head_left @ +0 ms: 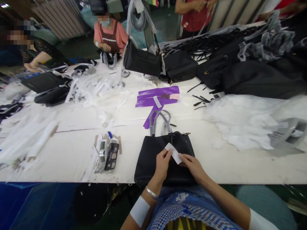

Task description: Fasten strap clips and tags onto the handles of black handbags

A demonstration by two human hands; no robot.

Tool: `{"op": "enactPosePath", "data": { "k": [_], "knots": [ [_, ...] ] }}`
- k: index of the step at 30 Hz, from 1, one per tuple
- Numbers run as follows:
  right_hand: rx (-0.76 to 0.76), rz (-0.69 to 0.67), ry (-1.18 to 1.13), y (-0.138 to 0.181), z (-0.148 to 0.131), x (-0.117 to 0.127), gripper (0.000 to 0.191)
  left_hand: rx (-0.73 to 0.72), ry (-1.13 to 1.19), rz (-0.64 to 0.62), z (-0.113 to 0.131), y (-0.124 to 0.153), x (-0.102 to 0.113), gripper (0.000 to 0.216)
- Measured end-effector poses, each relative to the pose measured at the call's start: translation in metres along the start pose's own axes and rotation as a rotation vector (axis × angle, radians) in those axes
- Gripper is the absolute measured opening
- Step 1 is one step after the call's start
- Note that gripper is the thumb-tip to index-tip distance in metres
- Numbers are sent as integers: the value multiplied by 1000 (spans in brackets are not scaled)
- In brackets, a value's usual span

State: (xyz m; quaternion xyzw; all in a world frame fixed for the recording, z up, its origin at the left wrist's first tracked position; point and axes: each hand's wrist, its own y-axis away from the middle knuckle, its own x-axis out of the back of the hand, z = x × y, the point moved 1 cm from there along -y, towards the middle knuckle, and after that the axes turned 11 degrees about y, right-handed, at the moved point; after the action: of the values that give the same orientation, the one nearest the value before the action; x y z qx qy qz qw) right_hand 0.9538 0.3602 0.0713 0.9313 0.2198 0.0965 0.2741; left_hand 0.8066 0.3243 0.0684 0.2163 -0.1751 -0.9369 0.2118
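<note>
In the head view, over a matte black, trapezoidal handbag [177, 175] on the white, flat tabletop [74, 150], I see the left hand [163, 162] and right hand [191, 163] pinching a thin white rectangular slip [174, 153]; translucent grey wrap sheathes the bag's arched handles [151, 126].

I can see a blue checked apron [189, 211] with a white motif [182, 197]; left of it, 1 silver bangle [151, 193] and 1 white band [139, 210]; right of it, another band [260, 220].
</note>
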Motion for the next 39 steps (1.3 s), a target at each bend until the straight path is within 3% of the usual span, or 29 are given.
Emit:
{"op": "enactPosePath", "data": {
  "k": [3, 9, 15, 21, 26, 29, 39],
  "knots": [
    [-91, 23, -118, -8, -12, 1, 52, 16, -9, -45, -1, 5, 1, 36],
    [-77, -198, -97, -37, -18, -8, 43, 102, 0, -138, -1, 18, 5, 34],
    [-38, -102, -206, -40, 4, -17, 34, 129, 37, -35, 20, 26, 31, 34],
    [-98, -68, -463, -36, 13, -18, 31, 220, -186, -34, 27, 31, 54, 30],
    [-55, -80, -520, -34, 5, -19, 26, 278, -210, -125, 28, 31, 57, 30],
    [-24, -60, -512, -32, 3, -22, 27, 244, -238, -191, 26, 29, 54, 35],
    [-18, -41, -436, -23, 15, -24, 31, 106, -487, -189, 19, 27, 51, 41]
  ]
}}
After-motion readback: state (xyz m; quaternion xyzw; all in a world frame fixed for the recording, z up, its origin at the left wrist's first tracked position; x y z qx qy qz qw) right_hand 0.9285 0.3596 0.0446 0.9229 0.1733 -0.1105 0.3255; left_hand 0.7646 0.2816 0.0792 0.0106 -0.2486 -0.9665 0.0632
